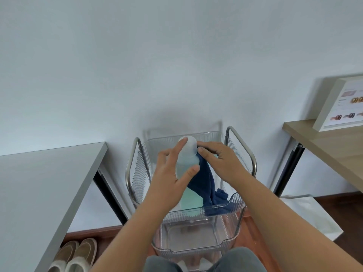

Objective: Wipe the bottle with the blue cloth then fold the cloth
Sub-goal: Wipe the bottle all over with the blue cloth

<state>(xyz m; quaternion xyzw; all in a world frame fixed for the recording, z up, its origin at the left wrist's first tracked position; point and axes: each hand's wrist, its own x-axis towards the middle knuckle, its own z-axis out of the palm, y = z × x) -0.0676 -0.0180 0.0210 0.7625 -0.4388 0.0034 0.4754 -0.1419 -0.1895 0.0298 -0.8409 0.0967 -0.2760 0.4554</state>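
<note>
A pale translucent bottle (186, 160) with a white cap and greenish liquid stands upright in the top basket of a clear plastic cart (237, 201). My left hand (172, 173) grips the bottle's body, index finger up by the cap. My right hand (222, 161) presses the dark blue cloth (204, 183) against the bottle's right shoulder. The cloth hangs down from that hand and its lower end drapes over the basket's front rim.
A grey table (45, 183) stands to the left, with a pair of tan slippers (74, 256) on the floor under it. A wooden desk (324, 142) with a white framed picture (341, 105) is at right. A white bag (306, 214) lies beside the cart.
</note>
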